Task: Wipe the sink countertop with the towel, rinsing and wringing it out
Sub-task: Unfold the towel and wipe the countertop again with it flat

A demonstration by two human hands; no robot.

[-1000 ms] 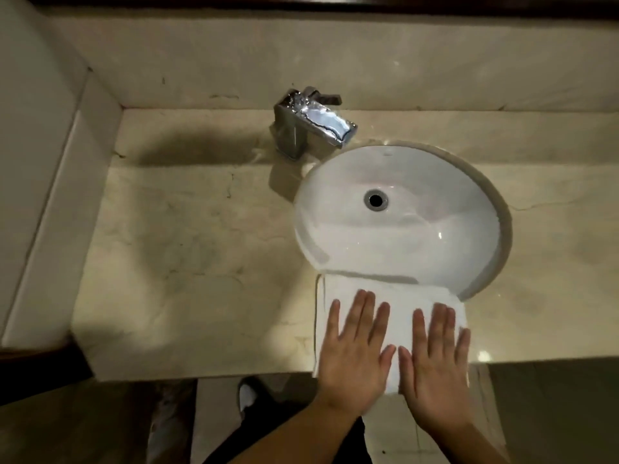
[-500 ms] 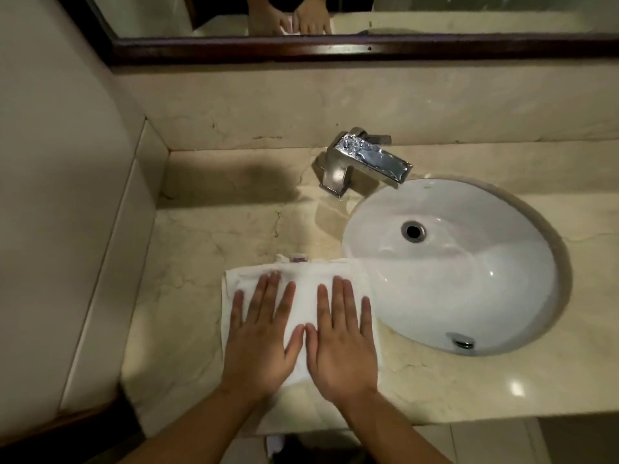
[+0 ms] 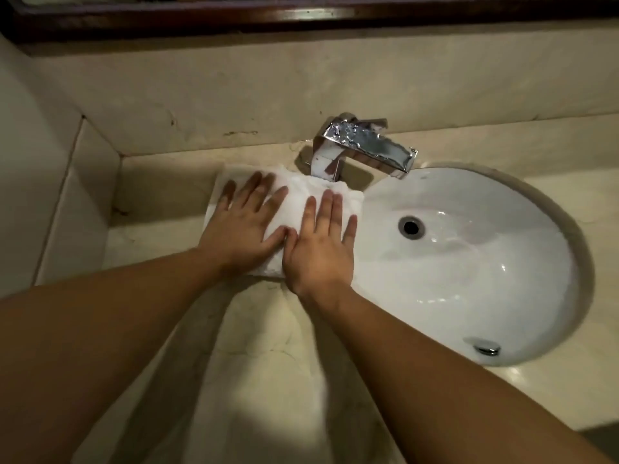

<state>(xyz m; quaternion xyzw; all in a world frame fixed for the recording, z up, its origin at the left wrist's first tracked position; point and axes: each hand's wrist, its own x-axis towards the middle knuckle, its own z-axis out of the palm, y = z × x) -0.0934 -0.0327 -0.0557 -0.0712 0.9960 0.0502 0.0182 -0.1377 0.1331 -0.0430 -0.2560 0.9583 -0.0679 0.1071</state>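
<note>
A folded white towel [image 3: 296, 192] lies flat on the beige marble countertop [image 3: 268, 380], at the back left of the round white sink basin [image 3: 469, 262] and right against the base of the chrome faucet [image 3: 361, 145]. My left hand [image 3: 244, 222] and my right hand [image 3: 321, 249] press palm-down on the towel, side by side, fingers spread and pointing toward the back wall. The hands cover most of the towel; its far edge bunches up at the faucet base.
A marble backsplash [image 3: 335, 88] runs behind the counter under a dark wooden mirror frame [image 3: 301, 15]. A tiled side wall [image 3: 50, 182] closes the left end. The basin has a drain [image 3: 411, 226] and an overflow fitting [image 3: 487, 348].
Both hands have slid the towel from the counter's front edge, left round the basin, then away from me to the back beside the faucet. My arms are now stretched out.
</note>
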